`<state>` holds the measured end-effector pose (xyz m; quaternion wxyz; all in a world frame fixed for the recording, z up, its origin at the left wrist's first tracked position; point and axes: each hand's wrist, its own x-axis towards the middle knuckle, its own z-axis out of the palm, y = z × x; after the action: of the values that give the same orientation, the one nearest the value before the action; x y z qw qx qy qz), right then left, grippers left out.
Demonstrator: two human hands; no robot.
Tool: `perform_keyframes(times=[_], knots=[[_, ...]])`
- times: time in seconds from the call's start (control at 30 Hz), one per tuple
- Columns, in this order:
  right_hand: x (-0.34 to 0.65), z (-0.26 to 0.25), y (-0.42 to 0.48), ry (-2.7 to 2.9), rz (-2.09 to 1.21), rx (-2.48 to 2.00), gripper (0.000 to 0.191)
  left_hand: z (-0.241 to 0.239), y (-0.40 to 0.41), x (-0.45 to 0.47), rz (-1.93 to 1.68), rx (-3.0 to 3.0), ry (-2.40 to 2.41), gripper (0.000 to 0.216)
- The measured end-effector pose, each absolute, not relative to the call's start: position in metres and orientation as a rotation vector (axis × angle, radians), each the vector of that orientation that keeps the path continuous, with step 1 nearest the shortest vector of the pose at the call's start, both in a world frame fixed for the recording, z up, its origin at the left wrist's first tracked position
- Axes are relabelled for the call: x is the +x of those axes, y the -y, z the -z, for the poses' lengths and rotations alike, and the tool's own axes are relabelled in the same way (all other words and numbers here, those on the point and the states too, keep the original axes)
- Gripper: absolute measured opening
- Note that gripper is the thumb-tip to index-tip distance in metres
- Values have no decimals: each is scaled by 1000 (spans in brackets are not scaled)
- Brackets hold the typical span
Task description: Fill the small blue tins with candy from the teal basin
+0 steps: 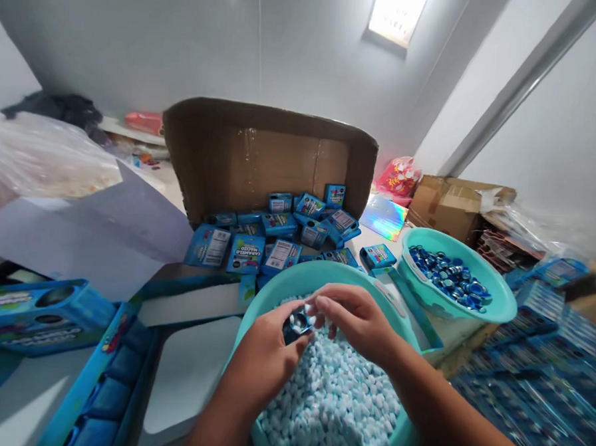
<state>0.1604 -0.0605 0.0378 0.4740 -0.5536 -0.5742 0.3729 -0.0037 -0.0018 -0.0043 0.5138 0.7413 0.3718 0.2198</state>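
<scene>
My left hand [271, 348] is closed around a small blue box [290, 332] with a round, shiny metallic opening [300, 321] facing up. Curled over that opening is my right hand [350, 315], its fingertips pinched together by a few white candies. Its palm side is mostly hidden. Both hands are above a large turquoise basin [253, 314] filled with small white and pale blue candies [333, 404].
Behind the basin, a cardboard box [281, 162] lies with its open side toward me, many blue candy boxes [246, 253] piled there. At right stands another turquoise basin [498, 303] of blue metallic caps [450, 274]. Blue display trays [80, 384] are at left, stacked blue packs [531, 348] at far right.
</scene>
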Motion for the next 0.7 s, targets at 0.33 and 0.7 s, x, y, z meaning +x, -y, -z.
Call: perform_keyframes(times=[0.33, 0.7], knots=[[173, -28, 61, 1849, -406, -1835, 17, 18, 0, 0, -573, 1696, -974, 49], [165, -18, 59, 1833, -400, -1685, 22, 18, -3, -2, -687, 1853, -984, 14]])
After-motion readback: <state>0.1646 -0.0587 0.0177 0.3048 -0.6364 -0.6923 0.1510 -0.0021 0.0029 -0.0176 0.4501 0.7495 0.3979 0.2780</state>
